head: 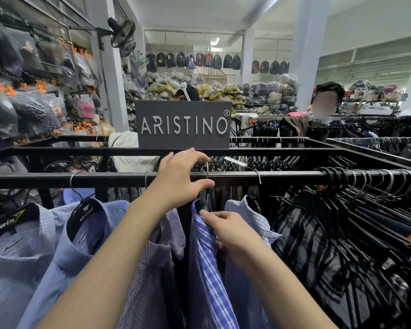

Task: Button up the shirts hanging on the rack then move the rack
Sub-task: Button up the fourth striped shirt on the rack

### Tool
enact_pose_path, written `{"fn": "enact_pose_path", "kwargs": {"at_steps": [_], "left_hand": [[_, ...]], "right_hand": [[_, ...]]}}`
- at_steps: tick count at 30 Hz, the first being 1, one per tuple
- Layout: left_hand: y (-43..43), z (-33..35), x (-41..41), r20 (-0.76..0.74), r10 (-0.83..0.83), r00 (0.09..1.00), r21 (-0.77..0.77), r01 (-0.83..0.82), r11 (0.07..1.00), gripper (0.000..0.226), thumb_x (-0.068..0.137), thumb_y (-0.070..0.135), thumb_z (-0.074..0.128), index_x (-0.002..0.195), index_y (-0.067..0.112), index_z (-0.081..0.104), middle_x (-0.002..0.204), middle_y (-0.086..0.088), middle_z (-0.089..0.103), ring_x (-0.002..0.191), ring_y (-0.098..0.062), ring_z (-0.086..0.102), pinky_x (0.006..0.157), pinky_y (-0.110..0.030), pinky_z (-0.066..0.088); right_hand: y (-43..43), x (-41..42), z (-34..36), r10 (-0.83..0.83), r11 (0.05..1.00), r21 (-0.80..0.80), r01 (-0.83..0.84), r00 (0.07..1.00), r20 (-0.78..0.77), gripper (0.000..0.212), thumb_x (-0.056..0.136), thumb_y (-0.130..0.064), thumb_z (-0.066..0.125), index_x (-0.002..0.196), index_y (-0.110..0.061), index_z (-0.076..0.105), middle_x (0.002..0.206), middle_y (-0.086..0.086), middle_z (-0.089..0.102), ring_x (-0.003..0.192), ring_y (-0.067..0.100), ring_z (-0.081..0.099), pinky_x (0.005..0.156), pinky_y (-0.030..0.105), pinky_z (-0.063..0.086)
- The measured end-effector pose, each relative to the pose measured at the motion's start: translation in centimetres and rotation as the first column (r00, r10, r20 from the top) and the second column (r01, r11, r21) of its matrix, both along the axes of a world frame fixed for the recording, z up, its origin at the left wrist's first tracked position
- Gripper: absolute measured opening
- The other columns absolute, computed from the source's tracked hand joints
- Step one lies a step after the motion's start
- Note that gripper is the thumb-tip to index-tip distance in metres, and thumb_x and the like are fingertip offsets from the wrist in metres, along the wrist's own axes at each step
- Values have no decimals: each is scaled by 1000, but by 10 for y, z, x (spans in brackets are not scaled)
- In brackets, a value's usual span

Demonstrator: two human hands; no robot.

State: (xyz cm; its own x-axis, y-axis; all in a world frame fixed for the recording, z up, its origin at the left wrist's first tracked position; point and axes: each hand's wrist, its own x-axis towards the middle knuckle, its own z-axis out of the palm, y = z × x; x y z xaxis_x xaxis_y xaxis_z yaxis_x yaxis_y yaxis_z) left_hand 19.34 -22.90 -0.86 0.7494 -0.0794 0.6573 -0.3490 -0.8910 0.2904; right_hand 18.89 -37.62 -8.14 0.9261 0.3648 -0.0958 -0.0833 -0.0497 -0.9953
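Observation:
A black metal rack rail [282, 178] crosses the view with several shirts hanging from it. My left hand [179, 176] pinches the metal hook [207, 168] of a hanger at the rail. That hanger carries a blue striped shirt [205, 257]. My right hand [230, 231] grips this shirt's collar just below the black hanger top [202, 205]. A purple striped shirt [150, 269] hangs to its left, a light blue checked shirt [254, 214] to its right. Further left hang two pale blue shirts [57, 252].
A dark ARISTINO sign [183, 124] stands on the rack's back rail. Several empty black hangers [356, 191] crowd the rail at the right over dark garments. More racks, stacked goods and two people stand behind. Bagged goods hang on the left wall [33, 96].

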Motion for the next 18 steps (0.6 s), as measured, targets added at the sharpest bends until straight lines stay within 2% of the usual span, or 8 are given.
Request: {"fn": "enact_pose_path", "kwargs": {"at_steps": [3,5,10,12,14,16,18], "left_hand": [[2,-6,4,-40,103,994,62,-100,993,47,78,45,71,119,31,53,129,15,55,141,-6,29,119,-45,7],[3,-13,6,-3,145,989,116,-144,983,49,77,46,71,119,30,54,133,12,54,142,-9,27,119,-46,8],[3,-21,2,53,152,987,150,-158,976,49,77,44,73,120,28,55,134,12,54,143,-12,26,118,-46,9],[2,-23,1,44,167,985,157,-172,972,51,78,43,71,123,27,54,139,9,51,144,-13,24,118,-46,9],[-3,-24,-1,59,170,984,152,-177,972,54,79,41,71,128,26,53,145,5,45,144,-15,23,118,-46,11],[-15,-26,-5,153,103,983,118,-121,986,52,80,34,71,128,24,53,141,4,48,140,-17,31,116,-45,19],[-33,-30,-10,283,-22,959,82,-1,997,34,82,23,68,115,21,61,121,3,60,123,-17,48,107,-40,34]], "right_hand": [[4,8,-3,-7,997,-81,7,1000,4,47,86,-40,64,94,7,66,81,7,61,74,20,53,71,33,42],[7,9,-6,-18,990,-137,19,1000,10,51,87,-41,64,98,8,64,81,6,58,75,19,52,72,33,41],[9,12,-14,4,970,-245,13,998,67,35,91,-47,58,108,-17,66,84,0,64,76,16,57,74,31,48],[3,9,-9,15,930,-364,53,983,182,39,88,-53,56,108,-21,68,93,-1,70,86,19,65,83,33,55],[-14,4,3,-19,875,-444,195,929,371,37,89,-50,57,108,-21,71,101,-3,73,93,16,66,86,27,51],[-41,3,17,-115,828,-400,394,816,566,24,90,-38,62,100,-19,75,94,-6,75,88,9,66,78,18,45],[-74,9,26,-206,777,-321,541,701,683,15,88,-25,62,91,-20,76,81,-10,72,81,5,65,69,12,39]]}}
